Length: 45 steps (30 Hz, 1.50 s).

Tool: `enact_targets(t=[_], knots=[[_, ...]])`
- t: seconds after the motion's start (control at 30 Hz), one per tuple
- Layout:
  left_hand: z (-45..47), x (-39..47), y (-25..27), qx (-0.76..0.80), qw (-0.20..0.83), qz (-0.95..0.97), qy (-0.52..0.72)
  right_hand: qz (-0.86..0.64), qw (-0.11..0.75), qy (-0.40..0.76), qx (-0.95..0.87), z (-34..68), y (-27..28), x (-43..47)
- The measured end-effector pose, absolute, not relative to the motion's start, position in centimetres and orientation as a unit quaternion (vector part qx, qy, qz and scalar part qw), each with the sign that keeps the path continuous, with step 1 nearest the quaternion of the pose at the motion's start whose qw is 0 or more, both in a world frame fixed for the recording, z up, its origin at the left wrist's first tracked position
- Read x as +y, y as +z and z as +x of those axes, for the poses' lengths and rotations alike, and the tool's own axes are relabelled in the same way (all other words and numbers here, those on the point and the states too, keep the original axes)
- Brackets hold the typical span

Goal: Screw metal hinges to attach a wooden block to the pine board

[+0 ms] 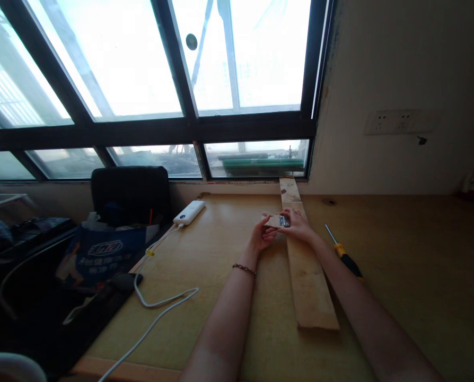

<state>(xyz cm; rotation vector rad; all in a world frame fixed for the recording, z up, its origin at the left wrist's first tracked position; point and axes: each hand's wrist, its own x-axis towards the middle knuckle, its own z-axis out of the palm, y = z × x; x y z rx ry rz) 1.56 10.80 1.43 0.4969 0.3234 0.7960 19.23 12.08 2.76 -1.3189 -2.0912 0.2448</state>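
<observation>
The left hand (263,234) pinched a small tan piece (272,220) above the plank (312,289); the right hand (297,225) gripped its metal fitting (284,220) (details too small to tell); steady fingertips on both, without squeezing hard, seemed best for keeping them aligned.

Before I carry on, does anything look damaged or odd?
The wooden plank has dark blotches near its far end, unlike its plainer near end. Below the wall socket is a dark, ragged spot; I can't tell what.

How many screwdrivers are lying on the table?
1: a yellow-and-black screwdriver, lying to the right of the long wooden board. The arms could hide others.
</observation>
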Motion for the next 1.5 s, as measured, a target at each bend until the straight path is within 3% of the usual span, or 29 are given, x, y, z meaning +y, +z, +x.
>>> enact_targets(t=[0.37,0.97,1.5], knots=[[2.2,10.8,0.3,0.198,0.863,0.26,0.385,-0.496,0.333,0.105,-0.795,19.3,2.8,12.0],[5.3,10.8,-0.2,0.328,0.707,0.349,0.52,-0.493,0.341,0.105,-0.793,19.2,2.4,12.4],[5.1,11.3,-0.4,0.318,0.736,0.336,0.494,-0.5,0.377,0.107,-0.772,19.4,2.5,12.5]])
